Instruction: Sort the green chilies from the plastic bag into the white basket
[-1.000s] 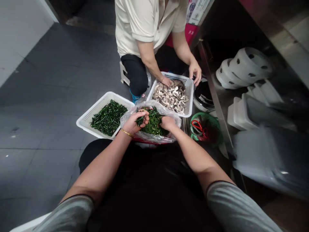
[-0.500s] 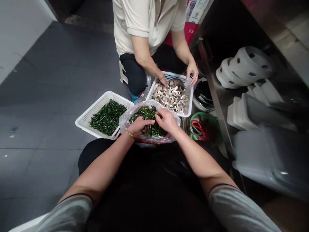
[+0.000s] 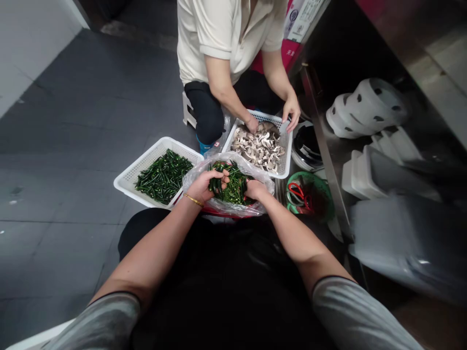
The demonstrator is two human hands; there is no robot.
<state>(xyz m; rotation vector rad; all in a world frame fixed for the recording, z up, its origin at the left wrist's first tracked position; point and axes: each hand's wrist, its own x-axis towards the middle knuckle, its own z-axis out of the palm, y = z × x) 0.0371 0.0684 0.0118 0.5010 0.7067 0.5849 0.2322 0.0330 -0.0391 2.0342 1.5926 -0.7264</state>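
Green peppers (image 3: pixel 235 186): lying in the plastic bag (image 3: pixel 194 176), axes pointing various ways. Left hand (image 3: pixel 208 185): clasping several over the bag's left side. Right hand (image 3: pixel 256 189): lying nearer the rest, touching those at the bag's right; fingertips hiding, grip unreadable.

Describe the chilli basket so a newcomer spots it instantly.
Start from the gray floor and move right to a white perforated basket, left of the clear plastic bag. It holds slender dark green chillies; the similar basket beyond the bag holds pale mushroom pieces.
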